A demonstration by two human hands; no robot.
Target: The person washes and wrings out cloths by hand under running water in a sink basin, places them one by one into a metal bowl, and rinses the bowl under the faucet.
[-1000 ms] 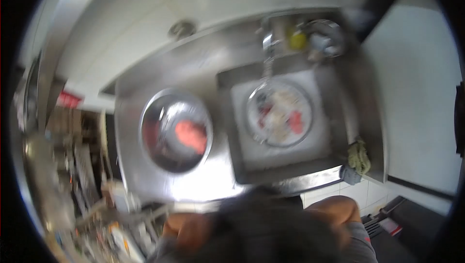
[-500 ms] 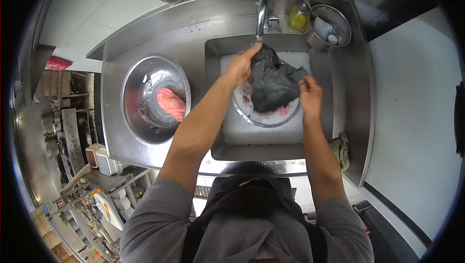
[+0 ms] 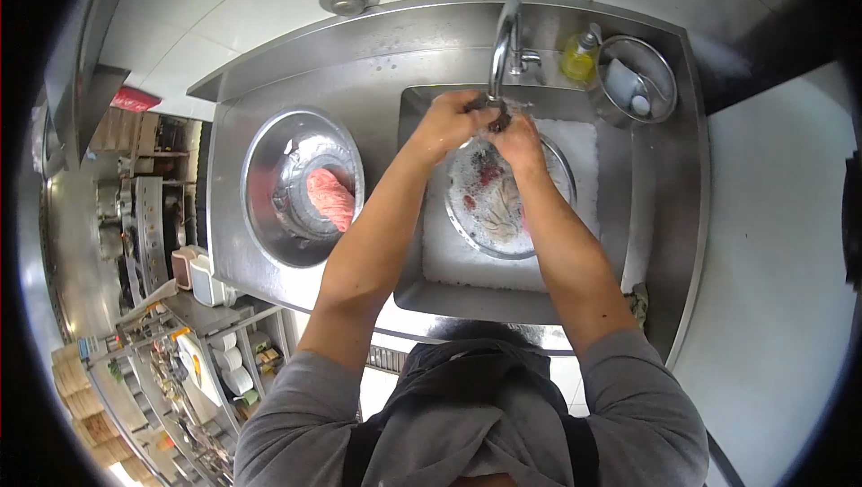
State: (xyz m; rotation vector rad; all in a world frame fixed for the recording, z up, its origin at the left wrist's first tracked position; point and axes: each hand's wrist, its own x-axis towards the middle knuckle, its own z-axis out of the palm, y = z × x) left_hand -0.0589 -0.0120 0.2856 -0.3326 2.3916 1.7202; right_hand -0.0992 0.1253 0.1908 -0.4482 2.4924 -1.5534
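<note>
Under the faucet [image 3: 505, 47], my left hand [image 3: 449, 123] and my right hand [image 3: 518, 140] are closed on a dark grey cloth [image 3: 496, 117]. The cloth is bunched up small, and most of it is hidden by my fingers. Below my hands a round metal basin [image 3: 569, 173] stands in the sink [image 3: 561, 303]. Foamy water fills it, with dark, red and pale cloth showing through the suds. To the left, a twisted pink cloth [image 3: 330, 200] lies in a second steel bowl [image 3: 260, 218] on the counter.
A yellow soap bottle [image 3: 579, 56] and a metal pot [image 3: 669, 96] with utensils inside stand at the sink's back right corner. A greenish rag [image 3: 638, 303] hangs by the right edge. Kitchen shelves [image 3: 193, 334] with dishes are at the lower left.
The dark cloth was spread out over the basin between my hands. Now it is bunched up under the faucet, and my right hand has moved up and left, close to my left.
</note>
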